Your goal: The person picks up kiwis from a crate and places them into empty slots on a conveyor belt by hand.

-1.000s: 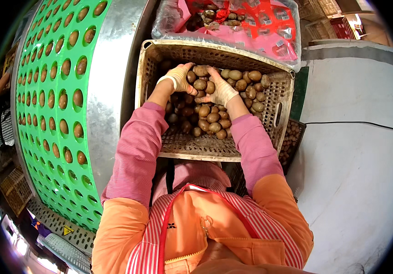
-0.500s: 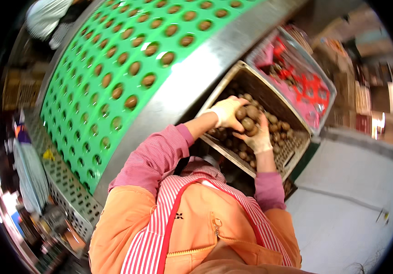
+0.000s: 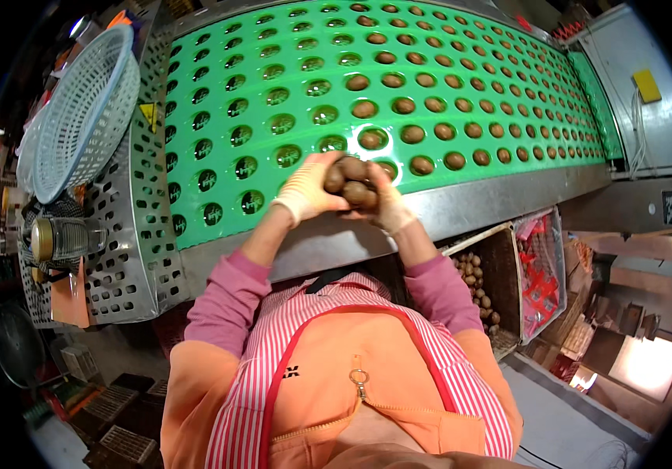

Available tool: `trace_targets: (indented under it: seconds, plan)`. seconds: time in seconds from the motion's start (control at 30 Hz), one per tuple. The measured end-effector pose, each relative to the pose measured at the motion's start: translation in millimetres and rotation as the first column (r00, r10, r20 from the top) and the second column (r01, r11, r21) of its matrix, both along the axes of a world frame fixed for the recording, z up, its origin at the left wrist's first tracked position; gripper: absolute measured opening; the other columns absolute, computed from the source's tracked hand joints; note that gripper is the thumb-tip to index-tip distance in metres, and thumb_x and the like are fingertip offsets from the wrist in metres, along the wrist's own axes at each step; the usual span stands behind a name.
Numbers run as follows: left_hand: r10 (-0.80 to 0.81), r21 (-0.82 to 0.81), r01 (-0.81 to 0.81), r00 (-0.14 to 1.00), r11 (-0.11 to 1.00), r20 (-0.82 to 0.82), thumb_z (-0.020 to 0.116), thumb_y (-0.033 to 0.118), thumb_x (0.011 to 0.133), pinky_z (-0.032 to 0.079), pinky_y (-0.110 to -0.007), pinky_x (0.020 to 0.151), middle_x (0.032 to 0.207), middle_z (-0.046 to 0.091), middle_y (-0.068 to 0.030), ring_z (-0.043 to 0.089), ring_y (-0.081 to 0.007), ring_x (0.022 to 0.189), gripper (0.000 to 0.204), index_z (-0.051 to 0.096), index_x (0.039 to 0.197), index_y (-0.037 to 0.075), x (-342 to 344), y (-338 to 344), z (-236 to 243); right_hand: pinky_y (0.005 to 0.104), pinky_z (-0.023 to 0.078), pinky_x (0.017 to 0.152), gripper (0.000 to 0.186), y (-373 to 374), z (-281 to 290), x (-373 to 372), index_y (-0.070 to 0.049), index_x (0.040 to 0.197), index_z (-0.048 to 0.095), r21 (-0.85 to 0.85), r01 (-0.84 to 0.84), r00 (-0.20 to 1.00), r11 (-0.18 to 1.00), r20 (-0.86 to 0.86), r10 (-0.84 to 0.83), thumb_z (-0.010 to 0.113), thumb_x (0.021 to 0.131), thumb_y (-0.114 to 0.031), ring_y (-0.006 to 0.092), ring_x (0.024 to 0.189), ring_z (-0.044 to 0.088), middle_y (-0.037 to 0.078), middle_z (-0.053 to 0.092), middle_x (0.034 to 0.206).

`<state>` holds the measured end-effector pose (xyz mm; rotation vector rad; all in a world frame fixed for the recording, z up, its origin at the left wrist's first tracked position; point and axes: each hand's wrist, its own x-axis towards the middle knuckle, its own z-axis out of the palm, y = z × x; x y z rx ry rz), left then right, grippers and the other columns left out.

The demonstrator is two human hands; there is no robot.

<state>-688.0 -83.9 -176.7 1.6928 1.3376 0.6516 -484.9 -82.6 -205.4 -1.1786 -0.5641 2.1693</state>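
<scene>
Head view: left hand [image 3: 307, 190] and right hand [image 3: 392, 206] share a cupping grip on brown eggs [image 3: 354, 170] over the green panel [image 3: 301, 103]; a crate [image 3: 508, 275] sits at their four o'clock.

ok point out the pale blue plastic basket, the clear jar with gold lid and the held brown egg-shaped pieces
Pale blue plastic basket [image 3: 84, 109], head view, slotted mesh
Clear gold-lidded jar [image 3: 74, 238], head view, transparent body
Held brown egg-shaped pieces [image 3: 353, 170], head view, uppermost piece

Left grip [image 3: 310, 187], right grip [image 3: 390, 206] (both cupped)
</scene>
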Motion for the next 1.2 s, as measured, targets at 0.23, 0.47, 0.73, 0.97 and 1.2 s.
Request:
trace_targets:
  seconds: [0.23,0.47,0.73,0.97,1.2]
  plan:
    - [0.291,-0.069,-0.284,0.94,0.956,0.178,0.087,0.025,0.065,0.049,-0.039,0.101,0.13,0.051,-0.0125,0.053,-0.0292,0.118,0.08,0.051,0.135,0.013,-96,-10,-73,0.0333,0.053,0.084,0.069,29,-12,-131,-0.003,0.134,0.053,0.374,-0.214,0.964,0.902,0.23,0.133,0.08,0.079,-0.035,0.0184,0.099,0.061,0.01,0.062,0.116]
    - [0.301,0.085,-0.326,0.928,0.942,0.221,0.08,0.012,0.069,0.047,-0.038,0.1,0.122,0.056,-0.0119,0.057,-0.0293,0.112,0.053,0.063,0.119,0.011,-114,38,-55,0.0399,0.052,0.089,0.058,64,-10,-98,-0.01,0.121,0.065,0.507,-0.655,0.342,0.561,0.86,-0.379,0.084,0.068,-0.02,0.031,0.103,0.061,0.016,0.058,0.116]
    - [0.181,-0.095,-0.157,0.922,0.983,0.343,0.081,0.014,0.072,0.049,-0.036,0.095,0.116,0.057,-0.008,0.058,-0.022,0.105,0.048,0.063,0.116,0.01,-124,115,-89,0.047,0.053,0.083,0.052,128,-10,-77,-0.022,0.127,0.059,0.233,-0.836,-0.012,0.496,0.897,-0.442,0.072,0.077,-0.017,0.0358,0.102,0.062,0.016,0.056,0.12]
    - [0.226,-0.098,-0.203,0.873,0.974,0.432,0.081,0.017,0.073,0.051,-0.035,0.093,0.108,0.066,-0.0083,0.063,-0.0211,0.1,0.044,0.064,0.113,0.008,-148,163,-84,0.0472,0.052,0.088,0.064,194,14,-124,-0.023,0.136,0.052,0.03,-0.874,-0.084,0.484,0.974,-0.211,0.074,0.08,-0.045,0.0391,0.108,0.061,0.022,0.059,0.121]
    - [0.286,0.312,-0.19,0.911,0.931,-0.298,0.079,0.03,0.073,0.044,-0.04,0.103,0.125,0.06,-0.0104,0.051,-0.0306,0.123,0.048,0.063,0.113,0.009,-137,197,-73,0.0464,0.047,0.097,0.033,250,-55,-137,-0.012,0.116,0.067,0.385,-0.896,0.267,0.22,0.865,-0.426,0.066,0.089,-0.032,0.0388,0.114,0.055,0.014,0.06,0.127]
